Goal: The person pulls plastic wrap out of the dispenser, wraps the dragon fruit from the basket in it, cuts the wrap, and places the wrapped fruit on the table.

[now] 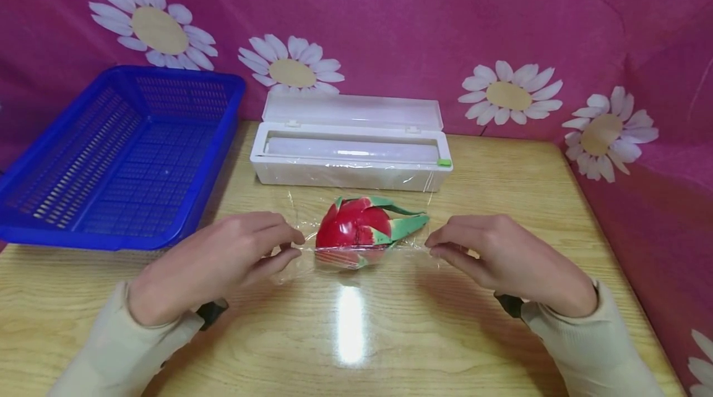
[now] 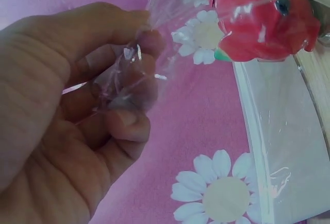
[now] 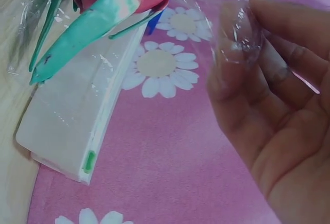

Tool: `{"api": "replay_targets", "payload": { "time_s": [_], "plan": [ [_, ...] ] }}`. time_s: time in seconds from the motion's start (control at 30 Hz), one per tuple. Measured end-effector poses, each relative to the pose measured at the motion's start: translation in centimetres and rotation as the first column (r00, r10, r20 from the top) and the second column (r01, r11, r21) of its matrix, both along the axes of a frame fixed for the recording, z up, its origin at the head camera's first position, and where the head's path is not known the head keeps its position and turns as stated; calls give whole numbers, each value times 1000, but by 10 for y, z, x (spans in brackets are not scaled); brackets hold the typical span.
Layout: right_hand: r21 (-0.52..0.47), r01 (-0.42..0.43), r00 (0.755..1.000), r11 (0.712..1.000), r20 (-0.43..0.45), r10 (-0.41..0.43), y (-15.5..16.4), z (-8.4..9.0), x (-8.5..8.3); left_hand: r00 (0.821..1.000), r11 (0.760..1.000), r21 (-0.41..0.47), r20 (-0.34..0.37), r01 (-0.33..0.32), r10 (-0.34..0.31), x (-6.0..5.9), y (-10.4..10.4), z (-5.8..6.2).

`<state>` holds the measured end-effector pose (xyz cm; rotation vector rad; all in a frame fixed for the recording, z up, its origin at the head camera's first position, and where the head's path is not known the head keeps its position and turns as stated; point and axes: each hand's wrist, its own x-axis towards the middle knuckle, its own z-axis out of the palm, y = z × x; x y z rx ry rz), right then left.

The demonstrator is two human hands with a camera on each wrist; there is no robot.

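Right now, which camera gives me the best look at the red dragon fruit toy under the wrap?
The head view: the whole dragon fruit toy lies on the table under the cling film. The left wrist view catches only its red body; the right wrist view, mostly its green leaf tips.

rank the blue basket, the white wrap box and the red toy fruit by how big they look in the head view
1. blue basket, largest, filling the left of the table.
2. white wrap box, long but lower and narrower.
3. red toy fruit, clearly smallest, though nearest the camera, lying on the wrap between the left hand and right hand.
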<state>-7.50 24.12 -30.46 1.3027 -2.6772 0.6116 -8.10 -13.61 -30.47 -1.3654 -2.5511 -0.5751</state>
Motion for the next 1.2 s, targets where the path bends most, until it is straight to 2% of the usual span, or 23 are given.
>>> {"api": "replay_targets", "payload": {
  "time_s": [0.57, 0.8, 1.0, 1.2],
  "plan": [
    [-121, -3, 998, 993, -60, -4, 1, -9, -14, 999, 998, 50, -35, -23, 25, -11, -4, -5],
    [-112, 46, 998, 993, -43, -51, -2, -10, -18, 999, 997, 69, -37, -30, 33, -14, -4, -6],
    [-119, 27, 998, 992, -61, -35, -4, -11, -22, 998, 996, 70, -18, -60, 61, -16, -3, -7],
    [-90, 48, 997, 995, -61, -54, -8, -10, -29, 996, 994, 65, 14, -86, 85, -20, -1, -9]
  ]
}}
